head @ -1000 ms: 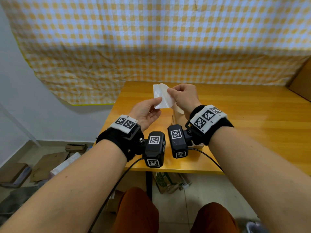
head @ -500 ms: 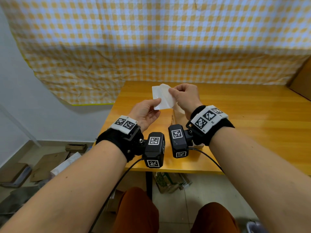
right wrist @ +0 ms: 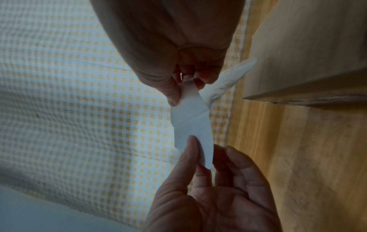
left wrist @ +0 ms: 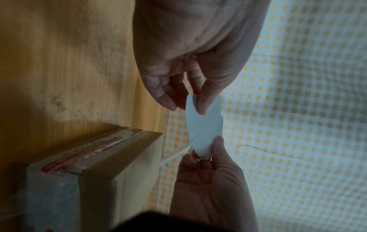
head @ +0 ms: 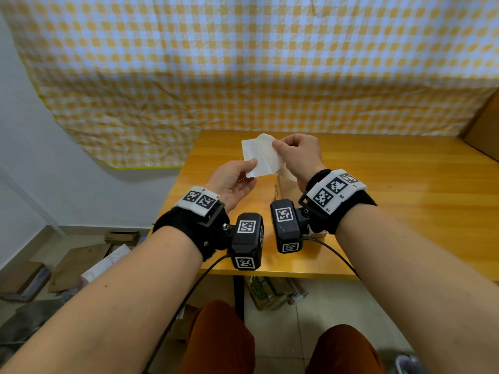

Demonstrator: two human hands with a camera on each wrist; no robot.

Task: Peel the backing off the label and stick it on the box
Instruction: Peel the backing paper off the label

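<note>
A white label sheet is held in the air above the table, one layer folded back along a diagonal line. My left hand pinches its lower corner, thumb straight on top. My right hand pinches the peeled layer at the upper right. A crumpled white strip also hangs from that hand. The cardboard box lies on the table under my right wrist, mostly hidden in the head view.
The yellow wooden table stretches to the right. A yellow checked cloth hangs behind it. Another cardboard box stands at the far right edge. Cardboard scraps lie on the floor to the left.
My right hand has drawn the peeled layer a little further to the right across the sheet. My left hand has kept its pinch in nearly the same place.
</note>
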